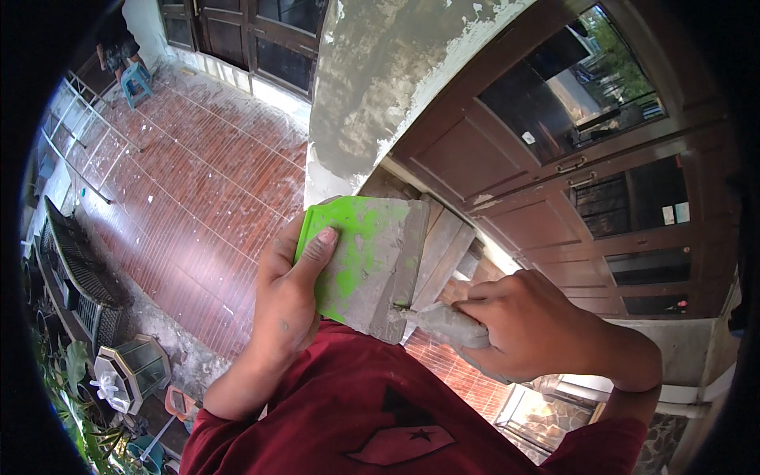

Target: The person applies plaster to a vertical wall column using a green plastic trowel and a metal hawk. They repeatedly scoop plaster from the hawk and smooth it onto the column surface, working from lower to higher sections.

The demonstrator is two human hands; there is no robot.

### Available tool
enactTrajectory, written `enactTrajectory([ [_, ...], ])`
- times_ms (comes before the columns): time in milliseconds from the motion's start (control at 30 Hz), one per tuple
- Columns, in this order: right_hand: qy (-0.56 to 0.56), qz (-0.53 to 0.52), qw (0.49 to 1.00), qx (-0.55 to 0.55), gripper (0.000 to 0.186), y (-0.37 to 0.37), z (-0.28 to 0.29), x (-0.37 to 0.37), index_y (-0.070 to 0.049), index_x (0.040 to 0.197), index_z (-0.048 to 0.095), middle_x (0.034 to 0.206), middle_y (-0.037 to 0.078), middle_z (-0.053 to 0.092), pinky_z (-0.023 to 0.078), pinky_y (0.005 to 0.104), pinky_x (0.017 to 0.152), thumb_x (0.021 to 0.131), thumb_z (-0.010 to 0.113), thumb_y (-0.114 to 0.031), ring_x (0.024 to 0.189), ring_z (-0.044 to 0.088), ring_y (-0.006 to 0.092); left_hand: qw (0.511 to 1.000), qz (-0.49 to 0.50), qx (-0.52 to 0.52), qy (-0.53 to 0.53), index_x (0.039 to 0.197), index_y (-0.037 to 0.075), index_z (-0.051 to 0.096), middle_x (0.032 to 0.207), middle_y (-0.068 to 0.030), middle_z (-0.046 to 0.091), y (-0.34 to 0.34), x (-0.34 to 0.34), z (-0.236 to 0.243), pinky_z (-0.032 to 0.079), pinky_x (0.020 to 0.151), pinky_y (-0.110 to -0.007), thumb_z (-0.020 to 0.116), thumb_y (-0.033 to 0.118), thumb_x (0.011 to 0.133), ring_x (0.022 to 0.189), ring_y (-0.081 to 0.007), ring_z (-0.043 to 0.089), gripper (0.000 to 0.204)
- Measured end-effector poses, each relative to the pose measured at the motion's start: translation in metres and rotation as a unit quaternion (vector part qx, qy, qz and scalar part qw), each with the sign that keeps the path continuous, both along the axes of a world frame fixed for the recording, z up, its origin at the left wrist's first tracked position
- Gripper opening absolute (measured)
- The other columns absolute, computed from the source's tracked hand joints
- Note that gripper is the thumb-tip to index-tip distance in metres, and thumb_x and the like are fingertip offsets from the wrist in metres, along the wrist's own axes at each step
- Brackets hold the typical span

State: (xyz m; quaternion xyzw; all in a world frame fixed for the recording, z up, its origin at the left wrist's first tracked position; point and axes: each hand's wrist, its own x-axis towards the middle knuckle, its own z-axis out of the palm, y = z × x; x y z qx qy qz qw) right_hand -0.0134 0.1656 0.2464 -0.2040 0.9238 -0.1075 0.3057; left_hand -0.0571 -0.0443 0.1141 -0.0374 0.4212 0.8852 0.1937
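My left hand (289, 305) grips a green plastic board (360, 253) by its left edge, with the thumb lying over the top face. Wet-looking grey plaster smears much of that face, thickest toward the right. My right hand (529, 326) is wrapped round the plaster-caked handle of a trowel (447, 323). The trowel's neck meets the board's lower right corner. Its blade seems to lie along the board's right side, but plaster coats both and I cannot tell its outline. Both hands are in front of my dark red shirt.
A partly plastered wall (372, 79) rises ahead, beside brown panelled doors (522, 186) on the right. Wooden planks (443, 249) are just beyond the board. Leftward, red tiled floor (190, 174) carries white specks. A metal frame (87, 142), a person by a blue stool (137, 83) and a lantern (134, 372) are farther off.
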Motion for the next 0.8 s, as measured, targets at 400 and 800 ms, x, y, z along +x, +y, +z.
enactTrajectory([
  [400, 0.055, -0.021, 0.998, -0.009, 0.035, 0.005, 0.004, -0.002, 0.006, 0.096, 0.069, 0.076, 0.017, 0.064, 0.05, 0.0399, 0.058, 0.073, 0.07, -0.02, 0.064, 0.063, 0.0355, 1.0, -0.026, -0.014, 0.006, 0.121, -0.004, 0.056, 0.103, -0.0094, 0.066, -0.008, 0.005, 0.002, 0.052, 0.076, -0.026, 0.055, 0.014, 0.097, 0.087, -0.0134, 0.065, 0.03],
  [800, 0.11, -0.06, 0.992, 0.028, 0.019, 0.006, 0.004, -0.009, 0.002, 0.078, 0.064, 0.068, 0.018, 0.06, 0.048, 0.0424, 0.058, 0.073, 0.069, -0.016, 0.064, 0.061, 0.0378, 0.998, -0.058, -0.016, 0.015, 0.125, -0.006, 0.055, 0.104, -0.0094, 0.067, -0.018, 0.013, 0.004, 0.05, 0.08, -0.026, 0.054, 0.016, 0.099, 0.09, -0.0122, 0.064, 0.034],
])
